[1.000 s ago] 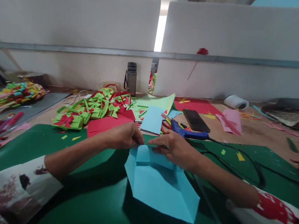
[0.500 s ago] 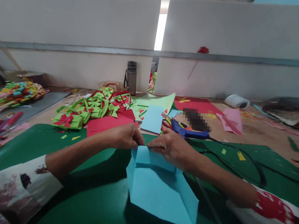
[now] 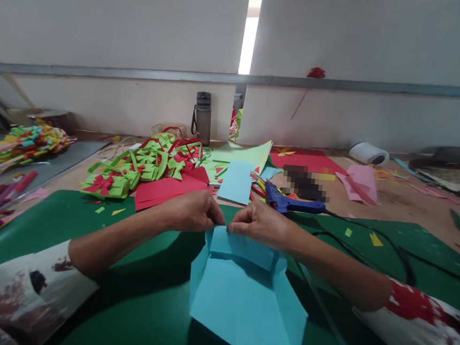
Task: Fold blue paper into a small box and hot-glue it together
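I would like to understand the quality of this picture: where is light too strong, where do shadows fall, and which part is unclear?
Head view: light washes out the upper gap between the white panels; head view: dark shadows lie on the green mat left of and below the folded blue paper; head view: blocky pixels hide details of the dark object behind the blue glue gun.

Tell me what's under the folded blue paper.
The green mat shows around the folded blue paper, in dark shadow below its near edge; whatever lies directly beneath is covered and cannot be seen.
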Demonstrator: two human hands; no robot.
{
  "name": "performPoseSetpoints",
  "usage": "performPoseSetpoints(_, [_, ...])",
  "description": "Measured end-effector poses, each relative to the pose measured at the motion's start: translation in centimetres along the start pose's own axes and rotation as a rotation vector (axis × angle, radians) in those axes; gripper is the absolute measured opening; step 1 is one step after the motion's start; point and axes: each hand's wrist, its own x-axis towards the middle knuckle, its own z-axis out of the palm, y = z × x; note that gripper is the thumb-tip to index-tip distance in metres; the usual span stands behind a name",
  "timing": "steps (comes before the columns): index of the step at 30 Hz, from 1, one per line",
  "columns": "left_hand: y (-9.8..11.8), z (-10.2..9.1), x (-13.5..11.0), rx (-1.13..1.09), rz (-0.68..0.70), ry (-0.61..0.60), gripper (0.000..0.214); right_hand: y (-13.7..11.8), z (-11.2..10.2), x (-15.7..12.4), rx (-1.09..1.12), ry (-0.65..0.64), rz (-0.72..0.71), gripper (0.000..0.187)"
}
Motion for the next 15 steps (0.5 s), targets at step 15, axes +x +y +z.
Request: performPoseSetpoints(15, [-0.2, -0.3, 0.0, -0.008, 0.014, -0.070, 0.028, -1.1, 0.7, -0.7, -0.316, 0.122, -0.215, 0.022])
